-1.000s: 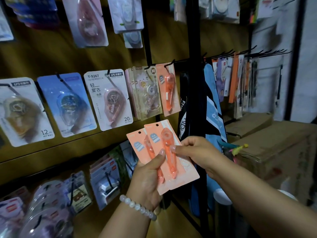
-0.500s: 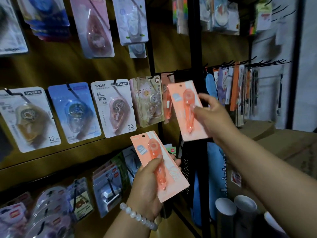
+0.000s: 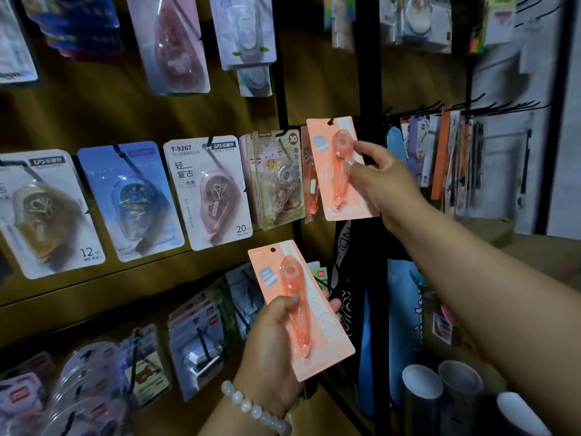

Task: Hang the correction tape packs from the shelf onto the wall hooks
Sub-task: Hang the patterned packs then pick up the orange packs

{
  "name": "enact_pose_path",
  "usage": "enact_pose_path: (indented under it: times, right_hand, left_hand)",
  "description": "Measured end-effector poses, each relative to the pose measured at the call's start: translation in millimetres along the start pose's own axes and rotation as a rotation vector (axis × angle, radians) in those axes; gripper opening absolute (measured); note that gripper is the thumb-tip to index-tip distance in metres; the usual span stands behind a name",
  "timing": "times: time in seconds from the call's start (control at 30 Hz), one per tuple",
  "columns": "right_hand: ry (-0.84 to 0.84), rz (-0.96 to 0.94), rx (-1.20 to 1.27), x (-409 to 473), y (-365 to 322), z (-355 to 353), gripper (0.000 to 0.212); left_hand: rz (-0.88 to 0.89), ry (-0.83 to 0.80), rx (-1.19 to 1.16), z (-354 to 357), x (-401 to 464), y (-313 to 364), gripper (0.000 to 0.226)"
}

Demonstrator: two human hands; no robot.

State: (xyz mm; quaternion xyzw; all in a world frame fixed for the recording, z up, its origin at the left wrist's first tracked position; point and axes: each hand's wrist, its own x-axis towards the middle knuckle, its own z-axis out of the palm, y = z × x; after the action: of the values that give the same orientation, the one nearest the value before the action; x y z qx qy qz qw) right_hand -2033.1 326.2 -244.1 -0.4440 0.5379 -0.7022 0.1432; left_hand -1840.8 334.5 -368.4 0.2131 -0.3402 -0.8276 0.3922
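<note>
While pinched by thumb and fingers of the right hand (image 3: 383, 184), upper orange pack (image 3: 341, 169) sits middle right of the frame, its top hole at a black hook (image 3: 330, 121) on the wall. Lower down, near the middle, second orange pack (image 3: 301, 309) gripped in the left hand (image 3: 270, 350), thumb pressed on its front. Bead bracelet (image 3: 254, 410) round that wrist.

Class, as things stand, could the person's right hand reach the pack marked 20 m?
Probably not freely: the right hand grips an orange pack at the hook, though nothing blocks the 20 m pack.
</note>
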Motion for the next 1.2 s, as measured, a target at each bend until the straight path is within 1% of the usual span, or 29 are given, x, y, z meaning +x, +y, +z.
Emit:
enact_pose_path:
  times: [0.17,0.37,0.43,0.5,0.53,0.6,0.63,0.7,0.77,0.9,1.0,1.07,1.13,1.2]
  right_hand:
    - [0.044,-0.009,-0.079,10.9,4.6,9.9,0.043]
    - [0.029,-0.047,-0.293,21.3,4.7,29.5,0.045]
    - [-0.026,-0.037,-0.374,22.2,4.0,32.8,0.048]
    - [-0.082,0.003,-0.425,19.4,7.2,33.3,0.053]
    - [-0.084,0.012,-0.474,14.9,9.1,32.7,0.056]
    - [-0.048,0.001,-0.567,2.5,13.1,29.7,0.064]
    - [-0.026,-0.011,-0.559,-6.3,15.6,27.5,0.066]
    - [-0.042,-0.012,-0.462,-32.8,18.6,23.4,0.058]
    - [-0.117,0.047,-0.348,-62.2,25.1,21.3,0.047]
    - [-0.312,0.176,-0.298,-105.5,42.9,24.2,0.05]
    - [-0.431,0.231,-0.253,-127.0,50.2,28.2,0.051]
    - [-0.447,0.224,-0.263,-135.6,54.0,29.9,0.057]
    - [-0.425,0.219,-0.265,-138.2,55.8,30.1,0.062]
    - [-0.4,0.21,-0.23,-138.2,55.8,28.7,0.062]
  left_hand:
    - [-0.009,-0.014,0.001,-3.5,1.1,-0.7,0.043]
    - [0.007,-0.012,0.015,-6.3,0.7,0.6,0.037]
    - [0.025,0.006,0.051,-6.4,-1.4,2.9,0.031]
    - [0.063,0.051,0.092,-7.4,-3.4,4.7,0.02]
    - [0.088,0.077,0.11,-8.0,-3.8,5.2,0.016]
    - [0.126,0.102,0.131,-8.1,-5.1,6.0,0.016]
    - [0.137,0.104,0.134,-8.2,-5.7,6.5,0.019]
    - [0.15,0.104,0.13,-7.8,-7.2,7.2,0.027]
    - [0.157,0.109,0.118,-6.0,-9.2,7.5,0.032]
    - [0.174,0.17,0.099,-0.3,-10.6,8.2,0.036]
    - [0.154,0.158,0.059,5.4,-13.0,9.5,0.036]
    - [0.133,0.156,0.044,9.3,-14.9,9.9,0.039]
    - [0.127,0.166,0.052,13.0,-15.7,9.6,0.04]
    - [0.127,0.172,0.078,15.3,-16.0,9.6,0.038]
